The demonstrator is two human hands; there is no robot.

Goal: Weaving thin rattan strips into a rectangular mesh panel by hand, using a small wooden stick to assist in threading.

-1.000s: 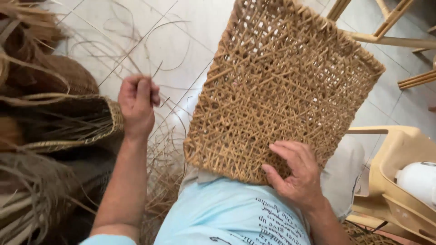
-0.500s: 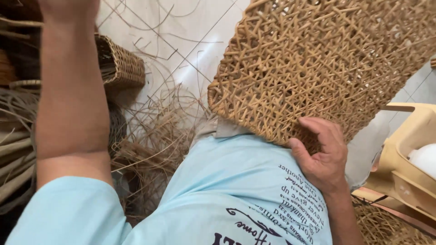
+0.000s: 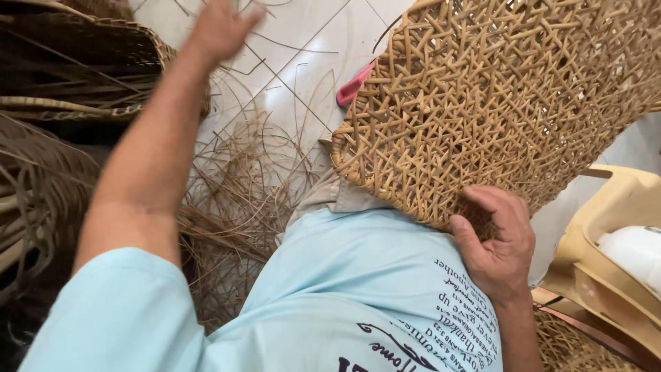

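Observation:
A large woven rattan panel point(image 3: 496, 96) with an open lattice pattern rests against my lap and fills the upper right. My right hand point(image 3: 497, 241) grips its lower edge, fingers curled into the weave. My left hand point(image 3: 222, 27) is stretched out far ahead over the tiled floor, fingers spread and blurred, with nothing visible in it. My left arm crosses the left half of the view. Loose thin rattan strands point(image 3: 241, 200) lie on the floor beneath that arm.
A woven basket point(image 3: 82, 69) and bundles of rattan strips point(image 3: 34, 200) sit at the left. A pink object point(image 3: 352, 88) peeks from behind the panel. A cream plastic chair point(image 3: 606, 255) with a white object point(image 3: 637, 251) stands at the right.
The view has tilted downward and closer. My left hand has reached forward and opened from a raised closed grip. My right hand keeps its hold on the panel's lower edge.

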